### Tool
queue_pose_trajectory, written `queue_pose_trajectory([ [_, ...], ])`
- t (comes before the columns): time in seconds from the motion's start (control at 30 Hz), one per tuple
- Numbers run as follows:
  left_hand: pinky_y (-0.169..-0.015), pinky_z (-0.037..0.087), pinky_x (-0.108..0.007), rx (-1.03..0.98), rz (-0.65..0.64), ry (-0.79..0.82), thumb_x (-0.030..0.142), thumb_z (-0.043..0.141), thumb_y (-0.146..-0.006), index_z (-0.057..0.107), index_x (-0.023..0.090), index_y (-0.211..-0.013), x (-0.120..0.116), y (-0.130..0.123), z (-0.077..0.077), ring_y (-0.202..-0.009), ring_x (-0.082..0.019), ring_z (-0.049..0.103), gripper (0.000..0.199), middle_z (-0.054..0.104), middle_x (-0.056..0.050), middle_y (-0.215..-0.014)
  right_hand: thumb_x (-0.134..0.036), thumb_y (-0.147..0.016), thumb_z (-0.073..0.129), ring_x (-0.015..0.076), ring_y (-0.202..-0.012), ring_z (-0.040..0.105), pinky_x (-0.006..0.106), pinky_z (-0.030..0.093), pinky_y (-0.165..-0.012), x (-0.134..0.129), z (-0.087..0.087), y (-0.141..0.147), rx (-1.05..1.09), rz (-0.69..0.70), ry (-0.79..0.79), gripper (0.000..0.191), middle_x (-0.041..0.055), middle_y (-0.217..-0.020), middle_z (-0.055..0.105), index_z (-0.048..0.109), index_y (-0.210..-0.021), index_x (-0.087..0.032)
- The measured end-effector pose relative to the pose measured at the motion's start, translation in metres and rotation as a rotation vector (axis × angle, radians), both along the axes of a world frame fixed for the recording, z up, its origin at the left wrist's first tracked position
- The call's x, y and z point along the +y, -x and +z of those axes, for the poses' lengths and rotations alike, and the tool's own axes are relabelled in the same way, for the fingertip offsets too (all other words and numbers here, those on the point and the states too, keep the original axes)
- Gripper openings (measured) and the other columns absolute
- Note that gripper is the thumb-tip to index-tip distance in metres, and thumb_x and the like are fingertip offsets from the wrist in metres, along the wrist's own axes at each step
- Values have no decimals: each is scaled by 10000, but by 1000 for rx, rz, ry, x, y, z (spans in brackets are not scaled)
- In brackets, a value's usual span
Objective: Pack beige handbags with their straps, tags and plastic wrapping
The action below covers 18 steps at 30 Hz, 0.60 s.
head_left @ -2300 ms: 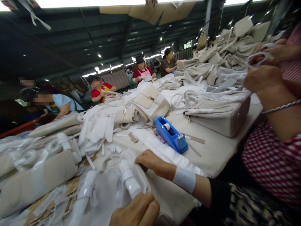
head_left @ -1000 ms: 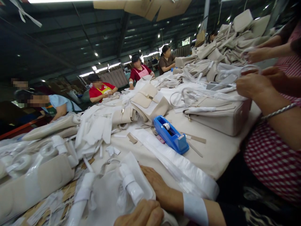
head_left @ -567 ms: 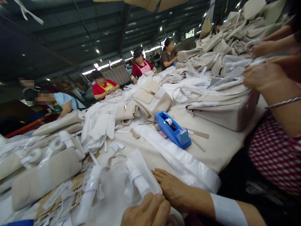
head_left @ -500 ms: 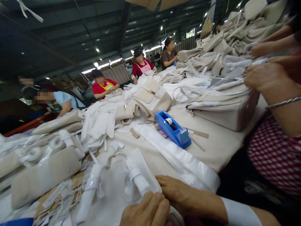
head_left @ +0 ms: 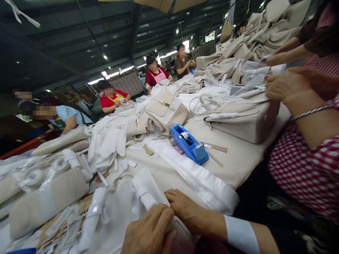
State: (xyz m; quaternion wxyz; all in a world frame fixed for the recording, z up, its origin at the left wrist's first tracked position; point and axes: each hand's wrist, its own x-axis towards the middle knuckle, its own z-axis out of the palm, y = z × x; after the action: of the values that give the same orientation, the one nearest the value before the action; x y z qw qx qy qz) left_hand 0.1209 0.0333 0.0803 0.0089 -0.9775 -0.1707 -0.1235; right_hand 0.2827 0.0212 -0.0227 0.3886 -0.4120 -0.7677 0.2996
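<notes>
At the bottom of the view, a beige handbag (head_left: 180, 234) stands close to me, partly hidden by my hands. My left hand (head_left: 150, 227) is closed over its near edge, with fingers bent and thumb along the side. My right hand (head_left: 185, 211) grips the far side of the same bag, its fingers curled at the top edge; a white band wraps that forearm. Beside the left hand, white wrapping sheet (head_left: 148, 176) and a white-wrapped strap (head_left: 146, 197) lie against the bag.
A blue tape dispenser (head_left: 189, 144) stands beyond my hands, near a strip of white plastic film (head_left: 201, 180). Wrapped bags (head_left: 50, 201) lie at left. At right, a co-worker's hands (head_left: 288, 84) work above another beige bag (head_left: 241, 121). Several people sit across the table.
My view has shifted slightly, so the table things sit a little further left. My left hand has moved slightly on the bag, showing more of its side. Both hands stay on it.
</notes>
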Motion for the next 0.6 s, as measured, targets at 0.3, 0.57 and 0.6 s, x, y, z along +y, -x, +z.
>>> queue_pose_trajectory([
  [0.3, -541, 533, -213, 24, 12, 56, 161, 500, -862, 481, 216, -1063, -4, 6, 1, -758, -176, 666, 209, 649, -23, -877, -198, -827, 521, 163, -897, 593, 286, 439, -819, -43, 17, -9, 864, -21, 609, 196, -7, -893, 632, 574, -1016, -206],
  [0.57, -697, 586, -219, -1, 99, 260, 83, 519, -739, 419, 218, -1286, -7, 12, 32, -973, -176, 666, 572, 591, -90, -1236, -289, -693, 782, 234, -1130, 560, 348, 387, -1025, -46, 45, -10, 796, 184, 522, 547, 41, -1175, 617, 586, -1199, -219],
  [0.6, -719, 585, -215, -3, 108, 273, 87, 521, -749, 429, 231, -1296, -6, 21, 42, -965, -168, 667, 573, 580, -85, -1270, -309, -711, 767, 230, -1098, 575, 343, 405, -1001, -45, 43, -8, 783, 162, 536, 511, 41, -1146, 626, 583, -1179, -218],
])
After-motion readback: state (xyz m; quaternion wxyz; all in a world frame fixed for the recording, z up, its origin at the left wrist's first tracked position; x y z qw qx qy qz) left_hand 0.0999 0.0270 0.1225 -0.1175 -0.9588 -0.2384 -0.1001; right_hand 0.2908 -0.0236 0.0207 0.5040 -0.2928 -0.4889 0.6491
